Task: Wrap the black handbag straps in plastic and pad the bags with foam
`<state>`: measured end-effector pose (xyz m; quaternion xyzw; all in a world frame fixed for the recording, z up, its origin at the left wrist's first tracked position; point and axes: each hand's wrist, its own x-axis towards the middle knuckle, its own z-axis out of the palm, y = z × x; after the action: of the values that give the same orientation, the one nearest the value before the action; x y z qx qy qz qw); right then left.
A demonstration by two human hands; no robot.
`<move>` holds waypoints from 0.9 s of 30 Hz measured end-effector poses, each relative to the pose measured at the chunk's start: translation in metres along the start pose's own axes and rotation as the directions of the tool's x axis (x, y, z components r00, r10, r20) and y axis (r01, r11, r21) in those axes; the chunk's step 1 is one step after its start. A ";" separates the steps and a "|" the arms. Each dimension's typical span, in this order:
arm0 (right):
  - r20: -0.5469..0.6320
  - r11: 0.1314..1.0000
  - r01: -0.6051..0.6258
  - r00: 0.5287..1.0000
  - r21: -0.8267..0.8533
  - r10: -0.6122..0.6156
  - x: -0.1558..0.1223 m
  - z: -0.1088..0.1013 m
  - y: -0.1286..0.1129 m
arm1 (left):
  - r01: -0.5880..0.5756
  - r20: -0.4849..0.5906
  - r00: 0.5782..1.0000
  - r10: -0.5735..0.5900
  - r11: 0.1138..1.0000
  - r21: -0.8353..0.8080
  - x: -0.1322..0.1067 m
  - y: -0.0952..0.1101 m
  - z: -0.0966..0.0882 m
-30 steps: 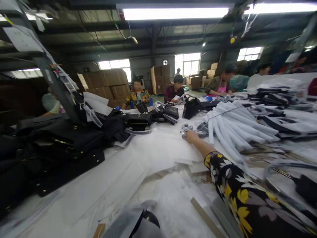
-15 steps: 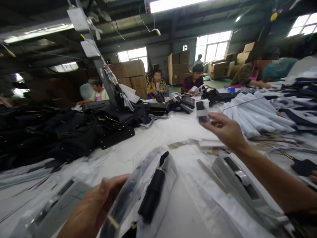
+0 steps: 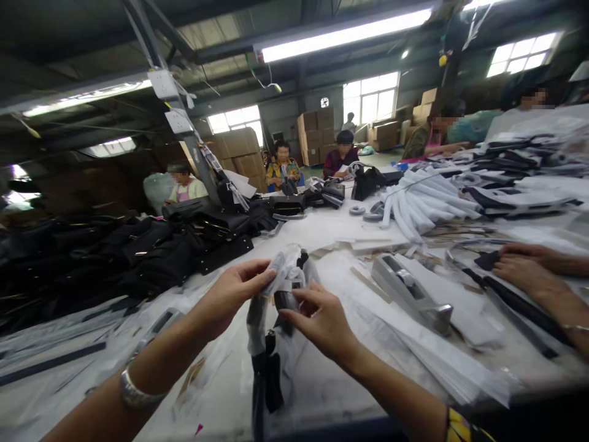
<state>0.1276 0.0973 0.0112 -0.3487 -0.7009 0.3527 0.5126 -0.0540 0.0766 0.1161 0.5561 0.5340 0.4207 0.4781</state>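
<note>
My left hand [image 3: 232, 294] is closed, its thumb and fingers pinching the top of a black strap [image 3: 259, 368] wrapped in clear plastic. The strap hangs down toward the table's front edge, with a black tab [image 3: 274, 383] beside it. In the fingertips of my right hand [image 3: 324, 316] is a small dark packet [image 3: 285, 301] with a white band, held right against the plastic wrap. Fingers and plastic hide part of where the packet and strap meet.
Tape dispensers [image 3: 409, 288] stand on both sides of the white-covered table. Black bags [image 3: 151, 245] pile up at left. White foam tubes [image 3: 423, 199] lie at back right. A co-worker's hands [image 3: 529, 270] handle a black strap at right; other people sit across the table.
My right hand has brought the small packet down and left, from above the table to the wrapped strap. My left hand has moved up and now pinches the strap's top. A co-worker's hands show at right.
</note>
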 end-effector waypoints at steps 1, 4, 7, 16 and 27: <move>-0.020 1.000 0.007 1.000 0.015 -0.006 0.003 0.006 -0.002 | -0.013 -0.013 1.000 0.013 1.000 0.007 0.000 0.000 0.001; -0.072 0.998 0.031 0.997 0.057 -0.026 0.010 0.019 -0.010 | -0.045 -0.066 0.997 0.049 0.997 0.055 -0.002 -0.001 0.000; -0.112 0.994 0.048 0.993 0.103 -0.036 0.010 0.027 -0.018 | -0.066 -0.148 0.986 0.081 0.992 0.109 -0.005 0.000 -0.002; -0.114 0.976 0.029 0.993 0.215 -0.004 -0.008 0.030 -0.026 | 0.104 -0.008 0.995 -0.103 0.990 0.094 -0.031 0.008 -0.008; -0.022 0.965 0.259 0.966 0.032 -0.258 -0.017 0.014 -0.021 | 0.205 -0.083 0.977 -0.197 0.973 0.108 -0.030 -0.002 -0.001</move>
<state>0.1157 0.0700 0.0180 -0.2485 -0.7296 0.2917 0.5665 -0.0579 0.0471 0.1154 0.5106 0.6279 0.3579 0.4657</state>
